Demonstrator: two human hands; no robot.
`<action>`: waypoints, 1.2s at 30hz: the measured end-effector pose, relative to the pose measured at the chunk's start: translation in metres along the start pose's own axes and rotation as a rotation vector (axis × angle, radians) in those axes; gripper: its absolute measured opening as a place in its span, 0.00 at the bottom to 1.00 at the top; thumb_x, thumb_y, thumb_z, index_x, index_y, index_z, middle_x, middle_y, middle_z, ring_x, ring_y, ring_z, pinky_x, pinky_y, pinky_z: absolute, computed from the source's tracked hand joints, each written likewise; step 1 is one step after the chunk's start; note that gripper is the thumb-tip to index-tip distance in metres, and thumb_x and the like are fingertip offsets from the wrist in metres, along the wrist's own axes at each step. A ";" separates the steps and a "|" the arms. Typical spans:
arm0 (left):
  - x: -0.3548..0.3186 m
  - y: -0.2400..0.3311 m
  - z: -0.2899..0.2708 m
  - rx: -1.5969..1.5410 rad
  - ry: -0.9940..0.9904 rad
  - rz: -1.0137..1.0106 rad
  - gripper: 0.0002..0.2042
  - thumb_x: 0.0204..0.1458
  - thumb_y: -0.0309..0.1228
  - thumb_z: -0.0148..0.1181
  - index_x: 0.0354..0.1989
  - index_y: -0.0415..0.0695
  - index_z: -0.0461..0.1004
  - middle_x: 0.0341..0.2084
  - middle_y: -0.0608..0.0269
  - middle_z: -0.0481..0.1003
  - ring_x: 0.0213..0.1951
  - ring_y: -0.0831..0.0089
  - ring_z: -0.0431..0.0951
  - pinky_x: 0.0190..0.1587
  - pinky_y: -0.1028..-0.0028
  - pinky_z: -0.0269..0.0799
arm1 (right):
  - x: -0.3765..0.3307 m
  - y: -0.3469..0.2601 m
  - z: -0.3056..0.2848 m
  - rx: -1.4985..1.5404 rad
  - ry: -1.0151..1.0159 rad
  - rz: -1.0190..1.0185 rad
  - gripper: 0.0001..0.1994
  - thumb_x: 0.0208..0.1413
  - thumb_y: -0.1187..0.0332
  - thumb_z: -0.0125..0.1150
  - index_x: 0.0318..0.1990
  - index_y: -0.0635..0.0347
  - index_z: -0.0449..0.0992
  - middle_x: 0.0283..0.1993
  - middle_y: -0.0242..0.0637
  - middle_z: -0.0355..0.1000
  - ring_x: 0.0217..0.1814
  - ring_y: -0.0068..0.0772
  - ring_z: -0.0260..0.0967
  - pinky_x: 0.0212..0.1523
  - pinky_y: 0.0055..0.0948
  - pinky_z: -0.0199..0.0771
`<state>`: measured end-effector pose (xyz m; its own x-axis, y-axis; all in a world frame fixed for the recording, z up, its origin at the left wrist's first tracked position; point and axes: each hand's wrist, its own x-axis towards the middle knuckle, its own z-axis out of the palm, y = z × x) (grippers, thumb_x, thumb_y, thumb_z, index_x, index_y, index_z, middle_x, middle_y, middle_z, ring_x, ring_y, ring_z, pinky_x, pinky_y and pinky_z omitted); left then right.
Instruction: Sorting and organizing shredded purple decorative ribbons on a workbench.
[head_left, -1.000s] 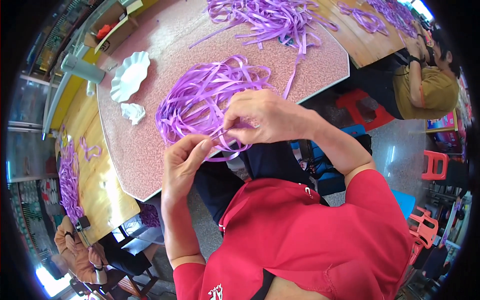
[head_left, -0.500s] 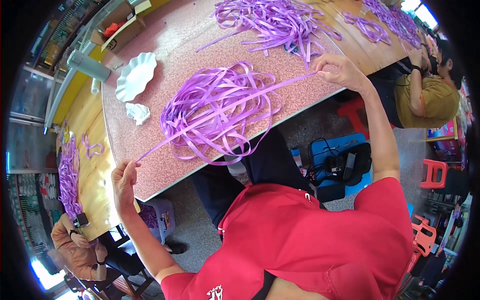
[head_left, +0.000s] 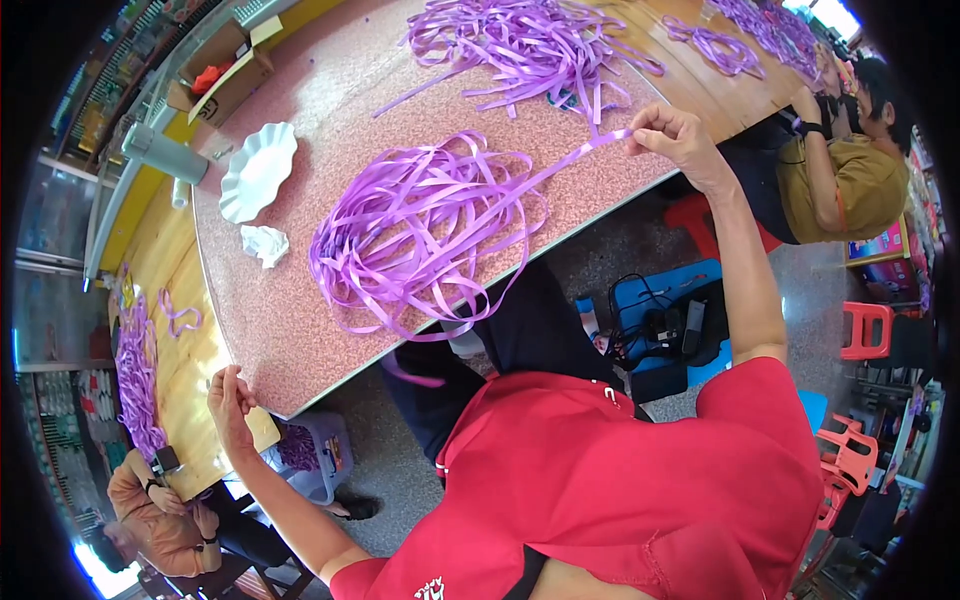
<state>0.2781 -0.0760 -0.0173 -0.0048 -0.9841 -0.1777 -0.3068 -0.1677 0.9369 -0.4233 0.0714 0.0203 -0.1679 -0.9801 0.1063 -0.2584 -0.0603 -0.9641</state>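
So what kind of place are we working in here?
Probably a small craft workshop or shopfront. Heaps of purple ribbon cover a speckled table, other people sit at adjoining tables with more ribbon, and red plastic stools stand about.

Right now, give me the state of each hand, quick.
Left hand: closed, pinching something; what it holds cannot be told.
Right hand: closed, pinching the purple ribbon.

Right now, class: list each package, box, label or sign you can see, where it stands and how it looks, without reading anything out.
Cardboard box: far left table corner, open, brown, flaps up, something red inside.
White logo: on the red shirt, bottom edge, small.
Other labels or signs: too blurred to tell.
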 end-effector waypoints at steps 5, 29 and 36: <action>-0.045 0.054 0.103 -0.085 -0.220 0.232 0.11 0.65 0.35 0.51 0.38 0.41 0.76 0.18 0.70 0.68 0.21 0.82 0.66 0.26 0.80 0.61 | -0.004 -0.040 0.046 0.007 -0.059 -0.136 0.06 0.59 0.75 0.61 0.41 0.68 0.78 0.37 0.36 0.77 0.39 0.26 0.77 0.45 0.25 0.78; -0.135 0.113 0.315 -1.167 -0.620 0.229 0.28 0.68 0.48 0.34 0.71 0.45 0.52 0.71 0.49 0.53 0.71 0.54 0.54 0.71 0.57 0.50 | -0.041 -0.066 0.137 0.657 -0.123 -0.300 0.12 0.64 0.68 0.56 0.50 0.64 0.77 0.53 0.44 0.71 0.56 0.37 0.70 0.57 0.38 0.70; -0.095 0.089 0.210 -1.141 -0.209 0.143 0.25 0.69 0.42 0.34 0.67 0.37 0.59 0.65 0.45 0.63 0.66 0.51 0.63 0.69 0.57 0.58 | -0.032 0.011 0.028 1.039 0.205 -0.239 0.16 0.66 0.69 0.53 0.56 0.69 0.70 0.58 0.50 0.70 0.63 0.44 0.66 0.67 0.45 0.64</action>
<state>0.0512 0.0153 0.0197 -0.1591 -0.9872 0.0052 0.7417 -0.1161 0.6606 -0.3942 0.0970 -0.0009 -0.4011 -0.8771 0.2643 0.6099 -0.4710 -0.6374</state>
